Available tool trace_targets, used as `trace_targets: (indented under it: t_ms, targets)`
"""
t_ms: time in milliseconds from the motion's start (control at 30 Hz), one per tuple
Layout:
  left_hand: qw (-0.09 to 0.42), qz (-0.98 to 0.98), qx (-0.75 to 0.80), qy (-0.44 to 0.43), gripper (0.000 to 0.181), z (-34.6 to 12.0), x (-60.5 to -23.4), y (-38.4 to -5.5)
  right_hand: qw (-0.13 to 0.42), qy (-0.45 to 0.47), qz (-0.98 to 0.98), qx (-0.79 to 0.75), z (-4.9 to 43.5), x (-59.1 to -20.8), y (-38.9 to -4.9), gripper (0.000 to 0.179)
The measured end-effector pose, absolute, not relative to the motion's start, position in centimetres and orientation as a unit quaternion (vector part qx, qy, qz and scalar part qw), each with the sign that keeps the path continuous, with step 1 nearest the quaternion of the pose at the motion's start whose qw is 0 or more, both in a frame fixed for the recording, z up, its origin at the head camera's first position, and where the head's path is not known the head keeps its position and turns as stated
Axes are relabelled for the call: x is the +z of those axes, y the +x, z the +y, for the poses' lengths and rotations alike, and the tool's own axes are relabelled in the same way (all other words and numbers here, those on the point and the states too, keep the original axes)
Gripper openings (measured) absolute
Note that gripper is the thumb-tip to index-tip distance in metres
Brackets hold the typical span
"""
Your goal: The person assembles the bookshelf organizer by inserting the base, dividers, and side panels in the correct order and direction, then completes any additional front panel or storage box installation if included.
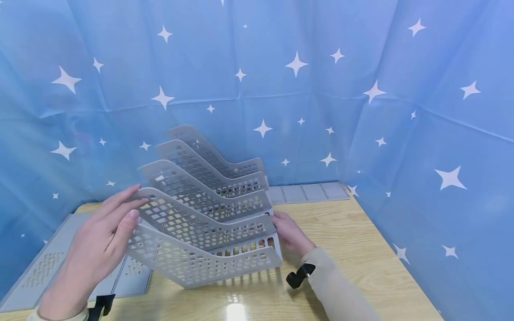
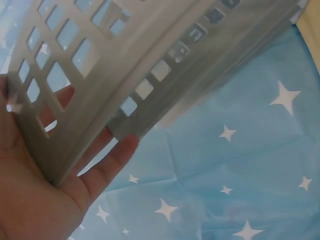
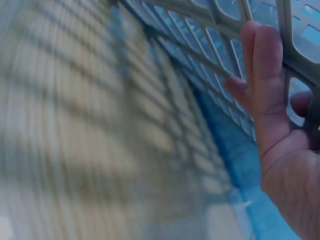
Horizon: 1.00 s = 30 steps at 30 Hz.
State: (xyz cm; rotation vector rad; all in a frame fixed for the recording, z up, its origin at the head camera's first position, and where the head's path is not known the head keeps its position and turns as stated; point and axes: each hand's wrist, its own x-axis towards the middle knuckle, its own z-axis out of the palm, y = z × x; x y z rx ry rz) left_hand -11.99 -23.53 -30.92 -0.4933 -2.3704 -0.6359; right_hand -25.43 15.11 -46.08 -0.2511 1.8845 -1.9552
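Note:
A grey plastic file rack (image 1: 209, 229) with several upright perforated dividers is held tilted over the wooden table. My left hand (image 1: 98, 240) holds its left side, the fingers at the divider edges. In the left wrist view, the left hand (image 2: 45, 190) wraps round the end of a perforated panel (image 2: 135, 65), with fingertips showing behind it. At the rack's right end, my right hand (image 1: 291, 232) grips the lower edge. In the right wrist view, the right hand (image 3: 280, 130) has fingers along the slotted underside (image 3: 215, 25), and the thumb is partly hidden behind it.
Flat grey slotted panels (image 1: 128, 285) lie on the table at the left. Another flat grey panel (image 1: 313, 192) lies along the back edge. A blue curtain with white stars (image 1: 263, 128) hangs behind and at both sides of the wooden table (image 1: 341, 236).

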Motion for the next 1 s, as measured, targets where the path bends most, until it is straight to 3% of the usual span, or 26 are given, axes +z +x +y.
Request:
trace_targets:
  t_ms: [167, 433, 800, 1000]
  targets:
    - [0.349, -0.879, -0.263, -0.191, 0.028, -23.8, -31.9, -12.2, 0.179, -0.110, 0.671, -0.711, 15.7, -43.4, -23.9, 0.047]
    - [0.343, -0.869, -0.300, -0.192, 0.028, -23.7, -33.6, -12.2, 0.138, -0.120, 0.722, -0.667, 18.3, -38.0, -21.4, 0.033]
    - [0.269, -0.881, -0.308, -0.239, 0.025, -21.3, -36.8, -12.4, 0.097, -0.127, 0.793, -0.588, 23.3, -30.9, -19.2, 0.018]
    - [0.197, -0.918, -0.284, -0.192, 0.021, -22.3, -37.8, -12.9, 0.068, -0.126, 0.821, -0.553, 26.3, -29.1, -18.3, 0.020]
